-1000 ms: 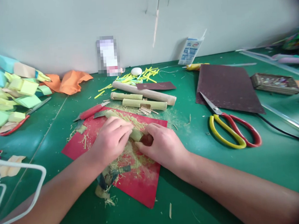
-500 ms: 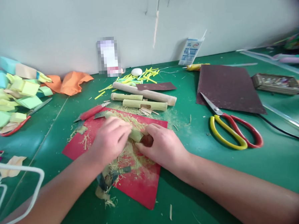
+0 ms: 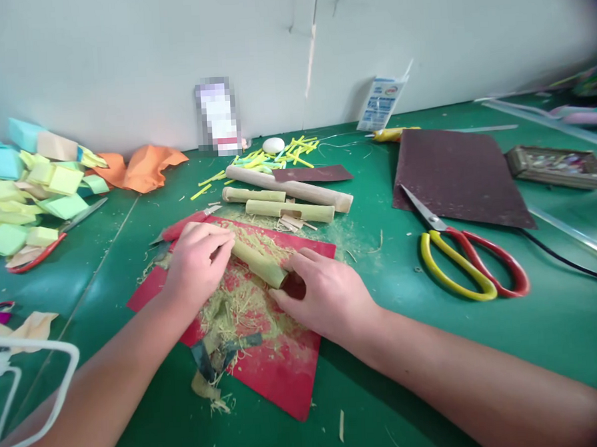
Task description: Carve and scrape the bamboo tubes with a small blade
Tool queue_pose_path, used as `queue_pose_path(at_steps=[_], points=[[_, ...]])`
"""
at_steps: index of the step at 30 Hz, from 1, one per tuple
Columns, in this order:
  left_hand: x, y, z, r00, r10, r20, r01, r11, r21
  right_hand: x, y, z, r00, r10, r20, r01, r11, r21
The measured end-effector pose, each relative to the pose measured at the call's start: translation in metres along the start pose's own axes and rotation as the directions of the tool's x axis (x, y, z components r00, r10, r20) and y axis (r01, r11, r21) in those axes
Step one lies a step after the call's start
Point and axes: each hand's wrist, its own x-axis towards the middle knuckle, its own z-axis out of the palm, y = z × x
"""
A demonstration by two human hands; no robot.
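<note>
A pale green bamboo tube lies slantwise between my hands, over a red sheet strewn with fine shavings. My right hand pinches the tube's near right end between thumb and fingers. Closed around its far left end is my left hand, which hides that end; whether anything else is under its fingers I cannot tell. Just behind the left hand sits a red-handled knife, partly covered. Beyond the sheet are two more bamboo pieces with notches cut in them and a longer pale wooden rod.
Scissors with yellow and red handles lie at right, touching a dark sheet. Folded paper pieces heap at left beside orange paper. Yellow sticks and a phone stand near the wall. A white wire frame is front left.
My left hand has slid left and toward the far end of the tube, baring more of its middle. My right hand has stayed at the near end.
</note>
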Motion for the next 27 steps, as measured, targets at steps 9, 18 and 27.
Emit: queue_pose_path(at_steps=[9, 18, 27], points=[[-0.011, 0.060, 0.002, 0.967, 0.172, 0.189, -0.122, 0.961, -0.249, 0.001, 0.002, 0.006, 0.999, -0.004, -0.039, 0.007, 0.998, 0.067], [-0.014, 0.059, -0.002, 0.958, 0.238, 0.160, -0.197, 0.952, -0.235, 0.000, 0.004, 0.003, 0.998, -0.027, -0.048, 0.032, 0.994, 0.109], [-0.003, 0.042, -0.016, 0.979, 0.176, 0.106, -0.151, 0.966, -0.212, 0.002, 0.009, 0.001, 0.985, -0.102, -0.139, 0.142, 0.938, 0.317]])
